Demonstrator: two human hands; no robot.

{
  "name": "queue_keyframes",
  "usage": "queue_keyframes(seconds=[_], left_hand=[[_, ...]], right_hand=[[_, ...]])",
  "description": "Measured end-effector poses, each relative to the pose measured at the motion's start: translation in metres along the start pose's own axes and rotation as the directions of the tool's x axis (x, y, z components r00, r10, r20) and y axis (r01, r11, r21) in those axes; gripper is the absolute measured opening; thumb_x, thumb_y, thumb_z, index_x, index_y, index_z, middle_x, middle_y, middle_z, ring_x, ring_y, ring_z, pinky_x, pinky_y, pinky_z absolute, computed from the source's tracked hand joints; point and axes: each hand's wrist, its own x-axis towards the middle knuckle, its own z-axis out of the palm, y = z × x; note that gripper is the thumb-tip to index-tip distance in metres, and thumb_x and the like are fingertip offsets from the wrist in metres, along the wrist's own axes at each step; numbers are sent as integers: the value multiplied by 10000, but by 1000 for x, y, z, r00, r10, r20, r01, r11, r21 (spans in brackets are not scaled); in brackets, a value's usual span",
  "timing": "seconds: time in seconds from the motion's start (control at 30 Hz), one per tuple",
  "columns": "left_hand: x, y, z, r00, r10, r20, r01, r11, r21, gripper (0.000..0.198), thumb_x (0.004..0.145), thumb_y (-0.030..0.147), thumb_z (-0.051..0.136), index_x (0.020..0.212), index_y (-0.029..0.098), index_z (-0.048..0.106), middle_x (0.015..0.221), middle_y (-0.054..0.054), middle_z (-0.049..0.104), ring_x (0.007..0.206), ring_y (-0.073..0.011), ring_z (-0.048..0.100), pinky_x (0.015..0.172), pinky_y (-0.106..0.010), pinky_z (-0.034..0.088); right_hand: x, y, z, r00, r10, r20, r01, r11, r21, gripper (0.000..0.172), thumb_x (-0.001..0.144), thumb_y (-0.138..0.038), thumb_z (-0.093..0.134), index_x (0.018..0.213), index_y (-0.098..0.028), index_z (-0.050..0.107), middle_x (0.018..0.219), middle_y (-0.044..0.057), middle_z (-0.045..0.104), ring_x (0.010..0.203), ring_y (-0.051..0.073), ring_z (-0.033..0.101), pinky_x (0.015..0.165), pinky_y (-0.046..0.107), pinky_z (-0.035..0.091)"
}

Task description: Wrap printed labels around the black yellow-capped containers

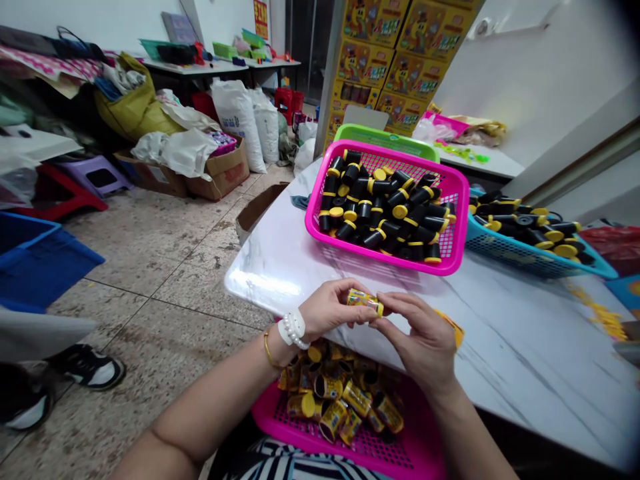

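My left hand (327,310) and my right hand (420,337) meet over the near edge of a white marble table (525,340). Both pinch a small tube with a yellow printed label (365,302), held sideways between them. Just below my hands, on my lap, a pink basket (350,440) holds several tubes with the same yellow labels (345,400). Farther back on the table stands another pink basket (453,193) full of plain black tubes with yellow caps (385,207).
A blue basket (525,257) with more black tubes sits at the right, a green basket (385,139) behind the pink one. Stacked yellow cartons (390,60) rise at the back. Cardboard boxes, sacks, stools and a blue crate (35,260) crowd the floor at left. Someone's shoe (90,367) shows nearby.
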Motion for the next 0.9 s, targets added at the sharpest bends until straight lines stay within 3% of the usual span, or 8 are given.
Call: queue_keyframes(seconds=[0.2,0.33,0.43,0.53,0.63,0.77,0.83,0.9], left_hand=[[5,-3,3,994,100,31,-101,995,25,331,710,377,880,901,150,732,815,-51,711,751,-152,644,739,-280,503],[4,-3,6,996,60,59,-63,996,60,466,758,549,812,962,153,672,763,-21,655,649,-121,606,635,-248,488],[4,-5,1,999,-55,1,54,997,51,548,819,670,690,989,153,621,665,10,613,514,-94,545,507,-214,420],[4,-9,-5,995,-86,-39,88,996,32,499,832,627,705,918,139,639,667,12,611,493,-69,509,503,-202,402],[1,-12,-3,995,75,-60,-63,982,178,323,856,447,742,968,147,705,805,-41,703,642,-118,613,629,-246,491],[-4,-15,6,915,402,-27,-343,811,474,159,882,274,712,999,179,761,1006,-81,774,930,-203,702,869,-332,532],[-5,-18,9,918,397,-12,-346,814,467,164,898,257,694,1022,170,757,1011,-85,781,925,-200,712,850,-320,537],[-4,-21,9,935,353,-21,-313,854,416,174,906,252,683,1035,155,746,986,-88,779,877,-187,711,790,-294,538]], right_hand=[[-12,1,9,994,55,-96,-50,998,46,351,809,-161,815,1116,-327,781,1006,34,748,879,196,726,750,340,628],[-17,5,14,975,157,-155,-144,986,89,352,824,-209,814,1162,-293,765,939,39,728,826,193,706,682,329,605],[-16,9,11,988,25,-149,-25,1000,2,382,797,-198,838,1162,-284,767,977,51,744,852,203,716,735,352,609],[-13,9,7,995,-71,-73,68,996,-53,415,801,-159,824,1188,-295,764,1032,58,761,900,206,724,798,355,609],[-12,6,7,996,76,-51,-76,997,8,361,829,-175,796,1170,-292,775,976,44,769,833,188,721,728,317,600],[-18,2,8,913,403,68,-408,895,182,193,880,-269,751,1064,-254,808,793,15,748,693,169,702,637,295,579],[-21,1,9,918,395,38,-396,904,162,210,867,-271,762,1071,-253,808,846,28,763,746,180,713,685,311,583],[-22,2,9,951,306,-42,-301,948,100,269,828,-242,796,1095,-269,804,952,43,777,844,192,721,754,325,582]])
